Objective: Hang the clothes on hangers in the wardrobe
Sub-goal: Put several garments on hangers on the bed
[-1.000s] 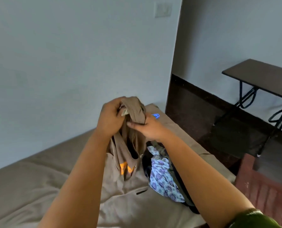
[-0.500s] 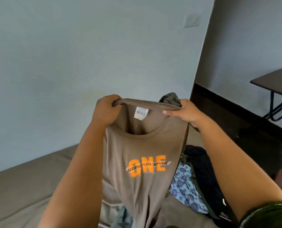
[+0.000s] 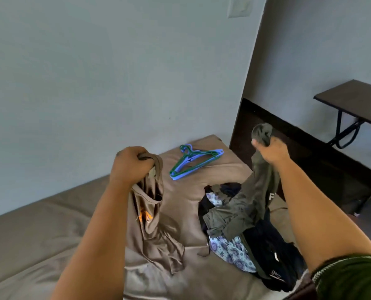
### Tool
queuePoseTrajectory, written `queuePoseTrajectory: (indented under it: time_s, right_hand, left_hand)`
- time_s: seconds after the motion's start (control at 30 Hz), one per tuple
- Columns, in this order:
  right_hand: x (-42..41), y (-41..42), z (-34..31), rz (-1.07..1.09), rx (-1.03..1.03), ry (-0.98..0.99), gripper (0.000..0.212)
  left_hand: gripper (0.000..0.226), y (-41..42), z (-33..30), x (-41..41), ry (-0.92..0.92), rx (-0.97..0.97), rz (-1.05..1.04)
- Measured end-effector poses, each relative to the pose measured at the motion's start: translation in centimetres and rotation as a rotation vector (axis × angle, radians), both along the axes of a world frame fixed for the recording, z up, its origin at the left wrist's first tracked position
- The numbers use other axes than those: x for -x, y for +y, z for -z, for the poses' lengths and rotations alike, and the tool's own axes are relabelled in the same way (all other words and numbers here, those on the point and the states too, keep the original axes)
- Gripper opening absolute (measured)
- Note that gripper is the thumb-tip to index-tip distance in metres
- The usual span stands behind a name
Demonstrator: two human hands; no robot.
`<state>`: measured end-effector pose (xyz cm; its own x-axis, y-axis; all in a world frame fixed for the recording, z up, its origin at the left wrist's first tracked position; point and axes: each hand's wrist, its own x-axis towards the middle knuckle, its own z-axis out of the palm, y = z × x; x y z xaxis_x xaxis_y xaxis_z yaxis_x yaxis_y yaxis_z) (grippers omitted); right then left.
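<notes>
The left hand (image 3: 130, 164) is bunching the collar of a limp, light brown T-shirt (image 3: 152, 215) sagging onto the bed (image 3: 39, 230), the right hand (image 3: 269, 148) is gripping an olive garment (image 3: 251, 191) rising from the near-right pile; hangers (image 3: 193, 161) are lying far; both probably want holding at the shoulders.

Pale grey walls (image 3: 72, 72), dark floor (image 3: 310, 169), dark side table (image 3: 357, 98)
</notes>
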<state>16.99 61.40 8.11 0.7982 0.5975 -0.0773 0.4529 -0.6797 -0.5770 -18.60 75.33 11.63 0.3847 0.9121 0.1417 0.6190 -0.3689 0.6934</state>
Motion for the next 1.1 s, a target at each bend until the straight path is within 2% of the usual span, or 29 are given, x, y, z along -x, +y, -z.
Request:
queuePoseTrajectory:
  time_s: [0.07, 0.1, 0.13, 0.27, 0.37, 0.47, 0.57, 0.67, 0.8, 0.97, 1.1]
  right_hand:
    - [0.8, 0.6, 2.6, -0.089, 0.403, -0.008, 0.084]
    - [1.6, 1.2, 3.8, -0.162, 0.546, -0.015, 0.087]
    - [2.8, 2.0, 4.8, -0.261, 0.604, -0.01, 0.083]
    - [7.4, 7.6, 10.2, -0.662, 0.552, 0.069, 0.051]
    - [8.6, 13.1, 16.4, -0.727, 0.545, 0.095, 0.035]
    - [7.6, 18.8, 22.8, -0.757, 0.548, 0.082, 0.037]
    - [5.0, 25.0, 29.0, -0.761, 0.481, -0.059, 0.037]
    - [2.3, 31.1, 35.4, -0.793, 0.426, -0.248, 0.034]
    - [0.6, 35.7, 42.6, -0.919, 0.53, -0.455, 0.04]
    - [0.2, 36.8, 45.8, -1.05, 0.58, -0.691, 0.03]
    - [-0.3, 36.2, 43.0, -1.028, 0.472, -0.743, 0.028]
  left_hand:
    - [0.012, -0.2, 1.0, -1.5, 0.04, 0.026, -0.009]
    - [0.014, 0.0, 1.7, -2.2, 0.072, 0.049, -0.013]
    - [0.014, 0.2, 2.4, -2.8, 0.115, 0.075, -0.015]
    - [0.017, 2.0, 6.2, -4.9, 0.19, 0.201, -0.061]
    - [0.015, 4.4, 10.1, -6.2, 0.243, 0.184, -0.066]
    - [0.016, 7.0, 15.4, -6.6, 0.255, 0.214, -0.119]
    - [0.013, 8.7, 22.0, -6.1, 0.205, 0.298, -0.19]
    - [0.012, 9.8, 28.7, -5.9, 0.064, 0.396, -0.304]
    - [0.017, 11.8, 34.7, -6.3, -0.119, 0.519, -0.434]
    - [0.02, 13.6, 37.4, -7.6, -0.26, 0.559, -0.518]
    - [0.022, 13.8, 36.2, -8.1, -0.292, 0.577, -0.513]
